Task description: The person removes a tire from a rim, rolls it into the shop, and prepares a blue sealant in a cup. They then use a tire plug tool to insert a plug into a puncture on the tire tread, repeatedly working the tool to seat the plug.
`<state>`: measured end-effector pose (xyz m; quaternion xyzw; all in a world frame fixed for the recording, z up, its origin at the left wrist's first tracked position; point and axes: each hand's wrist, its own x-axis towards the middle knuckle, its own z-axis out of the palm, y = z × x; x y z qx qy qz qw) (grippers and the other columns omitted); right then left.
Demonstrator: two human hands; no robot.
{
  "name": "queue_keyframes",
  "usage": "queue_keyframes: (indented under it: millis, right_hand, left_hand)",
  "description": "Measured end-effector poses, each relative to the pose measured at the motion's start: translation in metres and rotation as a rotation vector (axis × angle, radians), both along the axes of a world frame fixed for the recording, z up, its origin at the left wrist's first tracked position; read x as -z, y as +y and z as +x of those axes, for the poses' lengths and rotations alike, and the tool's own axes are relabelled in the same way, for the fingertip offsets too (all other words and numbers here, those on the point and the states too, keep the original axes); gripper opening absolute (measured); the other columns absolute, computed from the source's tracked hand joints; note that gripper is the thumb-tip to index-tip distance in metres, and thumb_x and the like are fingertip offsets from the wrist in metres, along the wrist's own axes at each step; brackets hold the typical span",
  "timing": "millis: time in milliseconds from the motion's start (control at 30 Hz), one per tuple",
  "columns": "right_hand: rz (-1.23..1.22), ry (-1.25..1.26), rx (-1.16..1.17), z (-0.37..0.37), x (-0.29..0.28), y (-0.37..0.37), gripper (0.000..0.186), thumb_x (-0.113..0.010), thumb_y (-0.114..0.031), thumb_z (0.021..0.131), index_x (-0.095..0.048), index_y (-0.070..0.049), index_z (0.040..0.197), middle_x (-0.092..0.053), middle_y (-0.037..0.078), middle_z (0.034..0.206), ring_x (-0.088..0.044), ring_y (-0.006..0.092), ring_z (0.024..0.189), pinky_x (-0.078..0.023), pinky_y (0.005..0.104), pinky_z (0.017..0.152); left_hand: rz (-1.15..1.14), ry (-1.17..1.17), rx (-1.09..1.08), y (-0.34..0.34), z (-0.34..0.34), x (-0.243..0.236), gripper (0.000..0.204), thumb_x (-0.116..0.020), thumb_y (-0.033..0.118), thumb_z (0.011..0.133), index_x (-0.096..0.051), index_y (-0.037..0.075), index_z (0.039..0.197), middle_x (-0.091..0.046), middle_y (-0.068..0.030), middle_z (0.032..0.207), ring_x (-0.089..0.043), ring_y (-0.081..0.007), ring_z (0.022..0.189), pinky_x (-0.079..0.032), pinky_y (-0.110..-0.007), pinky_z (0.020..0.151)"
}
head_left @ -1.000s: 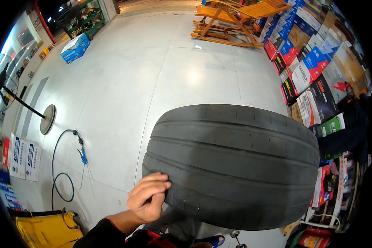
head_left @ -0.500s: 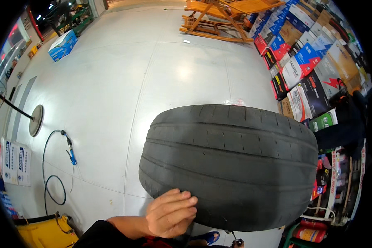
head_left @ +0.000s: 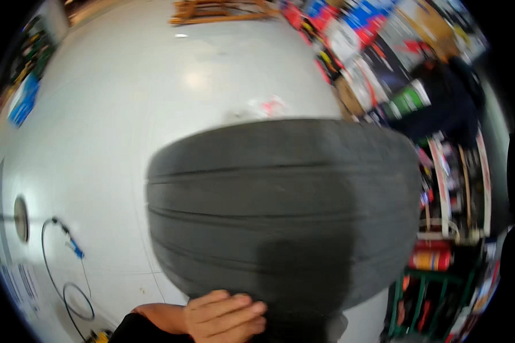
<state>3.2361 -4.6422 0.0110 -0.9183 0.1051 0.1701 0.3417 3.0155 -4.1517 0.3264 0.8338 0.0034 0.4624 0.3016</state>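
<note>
A large black tire (head_left: pixel 280 206) with long tread grooves fills the middle and lower part of the view, a dark shadow across its right half. My left hand (head_left: pixel 223 317) rests on the near lower edge of the tread, fingers extended side by side and slightly bent, not wrapped round anything. My left forearm comes in from the bottom left in a black sleeve. My right hand is not in view. The picture is blurred by motion.
A hose (head_left: pixel 63 286) with a blue air tool (head_left: pixel 74 246) lies on the pale floor (head_left: pixel 109 103) at left, near a round stand base (head_left: pixel 22 218). Stacked boxes (head_left: pixel 372 68), a red cylinder (head_left: pixel 432 257) and a green rack (head_left: pixel 418 274) line the right. A wooden chair (head_left: pixel 223 14) stands behind.
The view has swung, shifting the tire up and left in the picture. My left hand has moved along the tread to the bottom middle. The yellow object at lower left is mostly out of view.
</note>
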Motion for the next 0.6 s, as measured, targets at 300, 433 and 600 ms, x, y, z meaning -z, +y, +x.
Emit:
queue_keyframes:
  millis: [300, 433, 600]
  right_hand:
    - [-0.059, -0.088, 0.073, -0.005, -0.017, 0.032, 0.042, -0.071, -0.011, 0.071, -0.058, -0.003, 0.11, -0.067, 0.013, 0.085, -0.064, 0.0181, 0.07, -0.051, 0.0309, 0.065]
    - [-0.113, -0.068, -0.027, -0.014, -0.022, 0.029, 0.04, -0.071, -0.012, 0.071, -0.059, -0.002, 0.108, -0.067, 0.014, 0.086, -0.064, 0.0191, 0.071, -0.052, 0.0307, 0.067]
    - [-0.233, -0.153, -0.197, -0.014, -0.005, 0.031, 0.037, -0.07, -0.014, 0.069, -0.059, -0.002, 0.103, -0.066, 0.014, 0.086, -0.064, 0.0234, 0.07, -0.052, 0.0341, 0.067]
  left_hand:
    - [0.106, 0.253, -0.553, -0.033, 0.008, -0.003, 0.014, -0.043, 0.004, 0.093, -0.052, -0.005, 0.1, -0.059, -0.0238, 0.106, -0.058, -0.038, 0.097, -0.046, -0.045, 0.088]
    - [-0.221, 0.072, -0.573, -0.028, -0.005, 0.039, 0.021, -0.041, 0.017, 0.097, -0.05, -0.002, 0.099, -0.048, -0.0246, 0.127, -0.043, -0.0373, 0.121, -0.026, -0.047, 0.105]
    - [-0.109, 0.001, -0.545, -0.013, -0.008, 0.05, 0.018, -0.04, 0.012, 0.097, -0.051, -0.003, 0.099, -0.05, -0.0244, 0.125, -0.044, -0.0379, 0.12, -0.028, -0.05, 0.104]
